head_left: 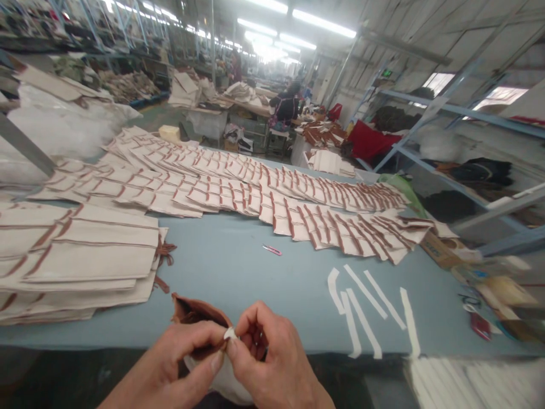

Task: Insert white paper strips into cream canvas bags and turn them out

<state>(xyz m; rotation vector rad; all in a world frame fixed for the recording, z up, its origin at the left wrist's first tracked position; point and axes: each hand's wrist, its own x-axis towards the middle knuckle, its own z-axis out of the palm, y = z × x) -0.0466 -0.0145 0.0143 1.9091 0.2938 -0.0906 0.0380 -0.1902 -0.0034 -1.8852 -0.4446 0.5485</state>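
Note:
My left hand point(170, 363) and my right hand point(264, 358) meet at the front edge of the blue table, their fingertips pinching a small white fabric edge point(230, 334). That edge belongs to a pale cloth piece point(225, 380) hanging below the table edge. A brown leather-like pouch opening point(196, 312) sits just behind my left fingers, partly hidden by both hands. To the left lies a stack of beige canvas panels with brown stripes point(80, 255), and its brown ties point(165, 253) are close to my hands.
Long overlapping rows of striped canvas panels point(255, 193) lie across the blue table point(238, 272). A small pink cutter point(271, 250) and several white strips point(366, 309) rest on it. Scissors and boxes stand at right; metal shelving and a seated co-worker point(285, 108) are beyond.

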